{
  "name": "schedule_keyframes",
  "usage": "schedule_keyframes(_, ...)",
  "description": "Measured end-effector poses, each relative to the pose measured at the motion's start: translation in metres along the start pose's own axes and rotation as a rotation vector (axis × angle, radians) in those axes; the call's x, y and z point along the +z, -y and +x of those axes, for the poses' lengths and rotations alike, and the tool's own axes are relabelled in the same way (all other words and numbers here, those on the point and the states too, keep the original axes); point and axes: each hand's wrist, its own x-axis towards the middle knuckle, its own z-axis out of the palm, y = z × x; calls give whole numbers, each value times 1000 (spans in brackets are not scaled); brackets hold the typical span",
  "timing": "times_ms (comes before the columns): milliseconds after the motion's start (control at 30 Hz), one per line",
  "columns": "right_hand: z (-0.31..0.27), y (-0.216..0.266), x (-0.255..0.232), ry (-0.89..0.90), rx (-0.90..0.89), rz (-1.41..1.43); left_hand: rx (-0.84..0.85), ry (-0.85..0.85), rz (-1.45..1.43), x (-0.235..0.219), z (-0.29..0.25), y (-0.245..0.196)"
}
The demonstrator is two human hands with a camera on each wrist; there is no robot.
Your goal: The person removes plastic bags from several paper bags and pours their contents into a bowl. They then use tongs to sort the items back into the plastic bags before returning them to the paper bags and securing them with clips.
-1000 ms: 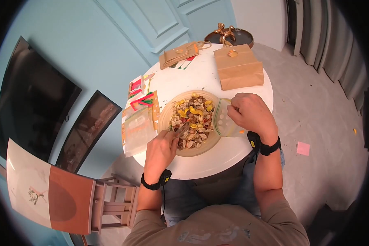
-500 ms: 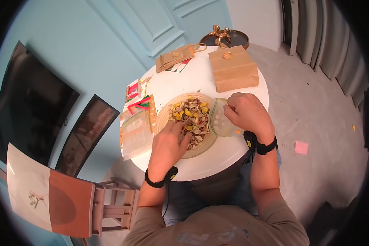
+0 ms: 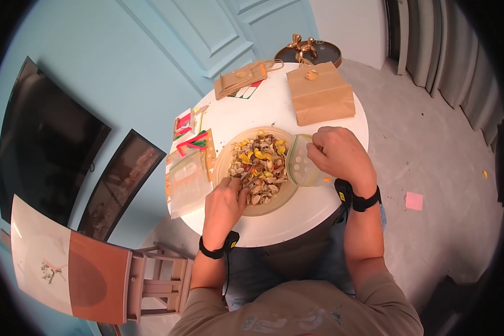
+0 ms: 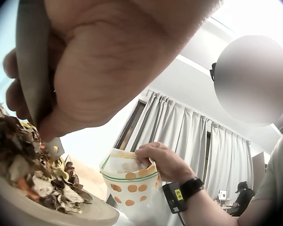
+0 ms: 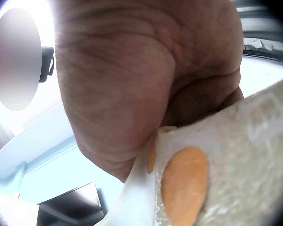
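A round beige plate (image 3: 287, 202) holds a heap of dried petals (image 3: 266, 193) in brown, cream and yellow. My left hand (image 3: 224, 204) grips metal tongs (image 4: 34, 61) at the plate's near left, their tips among the petals. Curled fingers of my right hand (image 3: 341, 154) pinch the rim of a clear zip bag (image 3: 301, 163) at the plate's right side. In the left wrist view, the zip bag (image 4: 130, 192) stands upright with its mouth open, showing orange dots and a green seal line. The right wrist view shows the palm hiding the fingertips.
Another zip bag (image 3: 187, 182) lies flat at the table's left, beside red and green strips (image 3: 191, 143). Two brown paper bags (image 3: 319, 98) occupy the far side. A stool (image 3: 159, 283) stands left of the white table (image 3: 274, 228).
My left hand reached forward over the petals with fingers spread half a second ago, then drew back toward the near left. My right hand keeps its hold on the zip bag.
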Motion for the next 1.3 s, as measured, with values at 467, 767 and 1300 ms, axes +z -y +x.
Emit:
schedule_keyframes(467, -1, 3, 2, -12, -15, 12, 67, -38, -129, -16, 4, -38)
schedule_keyframes(767, -2, -5, 3, -48, -28, 28, 205, -9, -207, -9, 17, -69)
schedule_keyframes(1300, -1, 3, -6, 1, 23, 13, -132, -30, -48, -19, -4, 28)
